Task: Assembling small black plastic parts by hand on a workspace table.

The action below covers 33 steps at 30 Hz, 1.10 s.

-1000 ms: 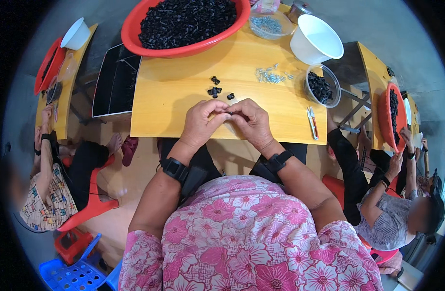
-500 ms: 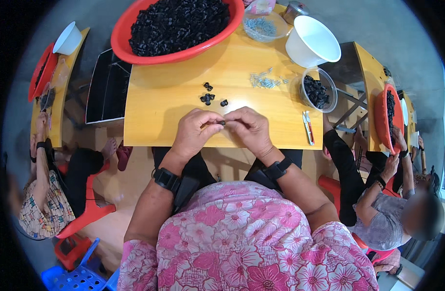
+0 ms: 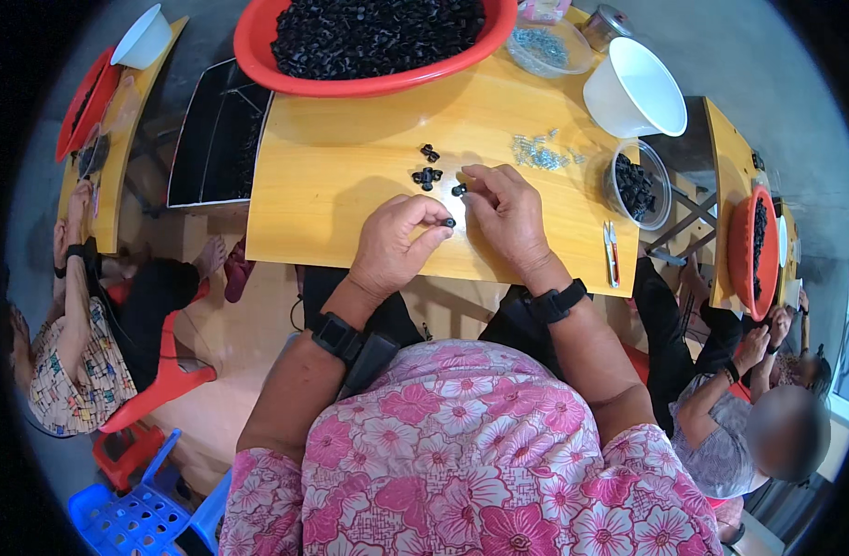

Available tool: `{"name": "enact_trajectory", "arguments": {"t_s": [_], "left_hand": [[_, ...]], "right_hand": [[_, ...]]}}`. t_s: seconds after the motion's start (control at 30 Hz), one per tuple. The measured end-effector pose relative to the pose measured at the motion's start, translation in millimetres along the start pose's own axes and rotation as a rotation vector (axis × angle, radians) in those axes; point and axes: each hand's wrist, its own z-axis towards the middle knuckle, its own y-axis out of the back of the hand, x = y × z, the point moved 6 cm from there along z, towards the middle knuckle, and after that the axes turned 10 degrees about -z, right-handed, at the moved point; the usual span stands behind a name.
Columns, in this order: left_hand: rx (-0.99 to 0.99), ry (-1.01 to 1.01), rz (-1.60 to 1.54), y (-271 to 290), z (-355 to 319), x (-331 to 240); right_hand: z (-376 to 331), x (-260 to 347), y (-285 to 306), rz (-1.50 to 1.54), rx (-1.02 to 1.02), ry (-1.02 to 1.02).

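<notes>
At a yellow tabletop point(image 3: 341, 148), a person's left hand point(image 3: 396, 241) holds up 1 small black piece point(image 3: 448, 222) near the front edge, thumb and index finger clamped on it. The right hand point(image 3: 512, 215) reaches just beyond, fingertips at a loose piece point(image 3: 459, 189) on the tabletop; whether they have closed on it cannot be told. More black pieces point(image 3: 427, 178) lie to the left, with scattered metal pins point(image 3: 540, 152) farther back, to the right. A clear tub point(image 3: 666, 190) of black parts and a pair of snips point(image 3: 612, 255) sit at right; a red basin point(image 3: 378, 86) heaped with black parts stands at the back. The step in hand looks like small-part handling, 1 piece per hand. The next move seems to call for a steady left pinch and a light, square right-hand grip.
</notes>
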Motion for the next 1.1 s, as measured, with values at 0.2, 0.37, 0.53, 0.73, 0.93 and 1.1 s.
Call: {"name": "enact_trajectory", "arguments": {"t_s": [0.2, 0.37, 0.53, 0.73, 0.93, 1.1], "left_hand": [[-0.020, -0.006, 0.004, 0, 0, 1], [-0.034, -0.002, 0.020, -2, 0, 3], [-0.040, 0.001, 0.041, -1, 0, 6], [-0.047, -0.008, 0.052, 0, 0, 8], [-0.052, -0.007, 0.057, -1, 0, 7], [0.001, 0.013, 0.109, -1, -1, 8]], "right_hand": [[4, 12, -3, -0.091, 0.081, 0.085], [1, 4, -2, -0.134, 0.016, 0.109], [-6, 3, 2, -0.070, 0.029, 0.023], [-15, -2, 2, -0.041, 0.055, -0.029], [-28, -17, -8, 0.405, 0.127, -0.305], [-35, -13, -10, 0.621, 0.192, -0.441]]}}
